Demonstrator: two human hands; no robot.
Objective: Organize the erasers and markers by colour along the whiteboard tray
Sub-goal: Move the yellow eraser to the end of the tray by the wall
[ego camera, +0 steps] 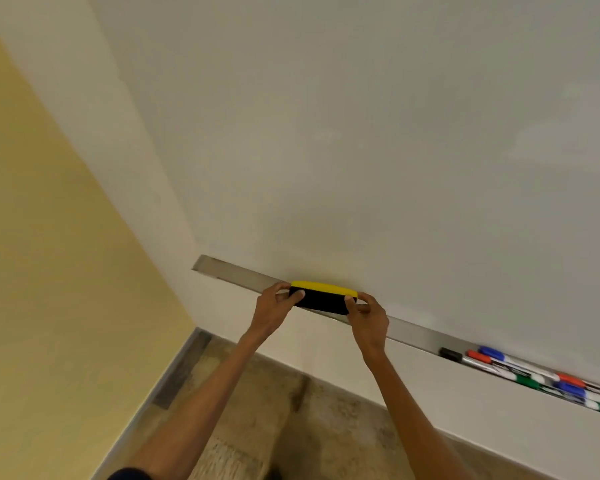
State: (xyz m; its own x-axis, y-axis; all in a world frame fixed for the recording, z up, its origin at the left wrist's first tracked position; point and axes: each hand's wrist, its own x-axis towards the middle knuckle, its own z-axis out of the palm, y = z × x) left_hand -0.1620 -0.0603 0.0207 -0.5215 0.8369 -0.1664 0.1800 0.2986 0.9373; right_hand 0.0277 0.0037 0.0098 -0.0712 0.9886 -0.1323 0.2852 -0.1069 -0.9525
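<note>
A yellow-backed eraser with a black felt face lies lengthwise on the metal whiteboard tray, a little in from its left end. My left hand grips the eraser's left end and my right hand grips its right end. Further right in the tray lie several markers: a black-capped one, a red-capped one, a blue-capped one, and green, red and blue ones running off the frame's right edge.
The whiteboard fills the wall above the tray. A yellow side wall meets it at the left corner. Below is a mottled stone floor with a grey skirting strip.
</note>
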